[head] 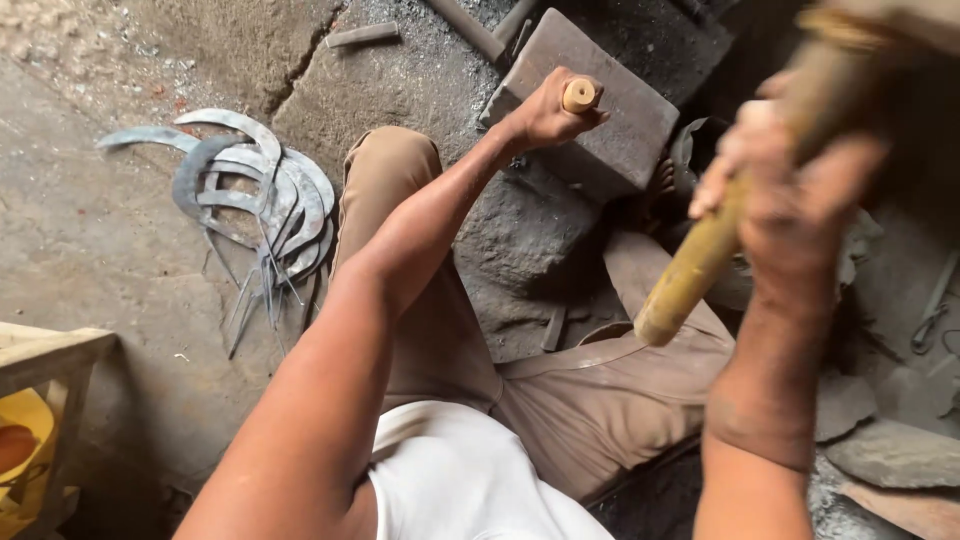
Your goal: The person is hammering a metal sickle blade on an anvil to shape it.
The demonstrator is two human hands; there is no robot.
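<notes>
- A person sits on a stone floor, seen from above, knees drawn up in tan trousers, facing an iron block point(600, 105) that serves as the landmark here.
- The left hand point(545, 115) is clenched around a short pale wooden handle point(579, 95), held over the near edge of the block. What the handle carries is hidden beneath the fist.
- The right hand point(775, 195) grips a long yellow-brown wooden shaft point(700, 255), raised high to the right of the block and blurred; its head is out of view.
- Risk, as a judgement: the raised shaft looks poised above the block, and the left fist sits close to where a blow would land. A skewed blow could catch the knuckles.
- Risk: the bent knees lie just beside the block, so anything glancing off could hit a leg.
- Count: one iron block, two wooden handles, one in each hand.
- Count: a heap of curved sickle blades point(250, 190) lies well to the left of the block, roughly eight, overlapping too much for an exact tally.
- One yellow tub point(25, 425) sits in a wooden frame, far left and nearer than the block.
</notes>
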